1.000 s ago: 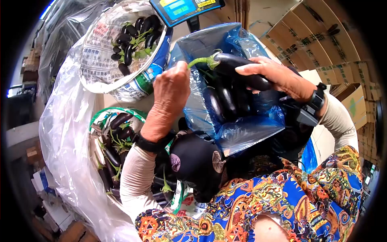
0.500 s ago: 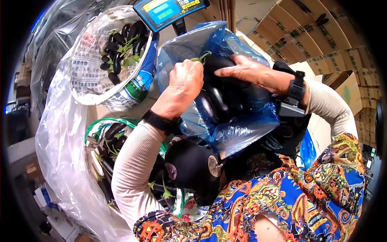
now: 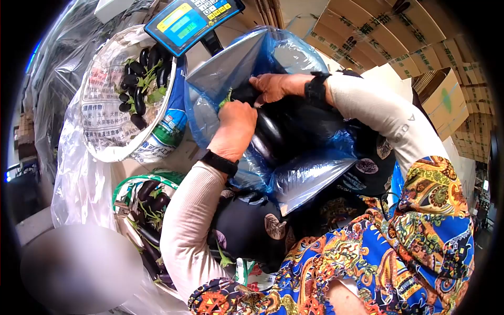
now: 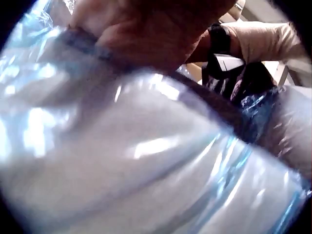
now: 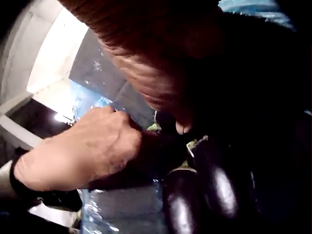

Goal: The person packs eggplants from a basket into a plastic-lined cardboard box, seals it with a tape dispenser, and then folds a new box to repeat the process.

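Observation:
Inside the blue plastic bag [image 3: 205, 113], the left hand [image 3: 236, 128] has its fingers curled at a dark eggplant [image 3: 242, 94], beside its green stem [image 3: 226, 97]. The right hand [image 3: 275, 86] grips the same eggplant from the other side, its fingertips partly hidden. More glossy eggplants [image 3: 266, 137] lie below the hands in the bag. In the right wrist view the curled left hand [image 5: 92, 146] is next to eggplants [image 5: 222, 187]. Clear film [image 4: 126, 131] fills most of the left wrist view, below the left hand [image 4: 146, 29].
A lined basket [image 3: 86, 105] with small eggplants is at the upper left, beside a scale display [image 3: 191, 23]. Another container of eggplants [image 3: 149, 231] stands by the left arm. Cardboard boxes [image 3: 367, 31] are at the upper right; a blurred patch covers the lower left.
The eggplant has been lowered into the bag, with both hands moving down and leftward. The right arm reaches further over the bag, and the view has shifted.

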The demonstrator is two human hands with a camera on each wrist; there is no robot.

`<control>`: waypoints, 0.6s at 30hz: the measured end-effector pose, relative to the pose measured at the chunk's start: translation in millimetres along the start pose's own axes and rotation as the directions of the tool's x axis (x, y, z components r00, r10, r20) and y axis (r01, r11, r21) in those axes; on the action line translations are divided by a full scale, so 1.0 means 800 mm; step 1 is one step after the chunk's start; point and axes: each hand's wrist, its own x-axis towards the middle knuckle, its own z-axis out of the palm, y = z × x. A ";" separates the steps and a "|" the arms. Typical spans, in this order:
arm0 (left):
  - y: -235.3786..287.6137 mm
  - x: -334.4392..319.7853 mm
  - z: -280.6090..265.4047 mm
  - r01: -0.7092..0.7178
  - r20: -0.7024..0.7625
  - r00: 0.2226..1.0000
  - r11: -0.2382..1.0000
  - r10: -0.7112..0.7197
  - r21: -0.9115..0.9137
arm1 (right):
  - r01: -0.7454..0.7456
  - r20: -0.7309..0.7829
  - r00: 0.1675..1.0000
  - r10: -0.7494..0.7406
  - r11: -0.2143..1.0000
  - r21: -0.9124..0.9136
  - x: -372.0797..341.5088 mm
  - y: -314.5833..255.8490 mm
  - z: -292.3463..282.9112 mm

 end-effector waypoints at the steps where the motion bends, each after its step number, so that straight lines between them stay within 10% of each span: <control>1: 0.004 0.006 0.005 -0.004 0.043 0.999 1.000 0.003 0.010 | -0.054 0.004 0.998 0.055 0.997 -0.055 0.002 -0.002 0.006; 4: 0.010 0.024 0.033 -0.037 0.132 0.991 0.999 0.032 0.039 | -0.168 -0.020 0.986 0.167 0.971 -0.172 0.002 -0.016 0.017; 10: 0.007 0.005 0.036 -0.092 -0.133 0.988 0.986 0.073 -0.138 | -0.066 -0.143 0.989 0.036 0.976 -0.208 0.017 0.012 0.044; 13: -0.016 -0.038 0.006 -0.194 -0.202 0.975 0.795 0.091 -0.574 | -0.029 -0.211 0.977 -0.019 0.974 -0.223 0.030 0.039 0.066; 14: -0.030 -0.060 0.009 -0.387 -0.490 0.871 0.657 0.029 -0.648 | -0.031 -0.216 0.976 -0.024 0.969 -0.245 0.036 0.044 0.069; 18: -0.067 -0.160 -0.003 -0.126 -0.331 0.805 0.404 -0.493 -0.906 | 0.193 -0.205 0.953 -0.221 0.970 -0.147 -0.008 0.026 0.015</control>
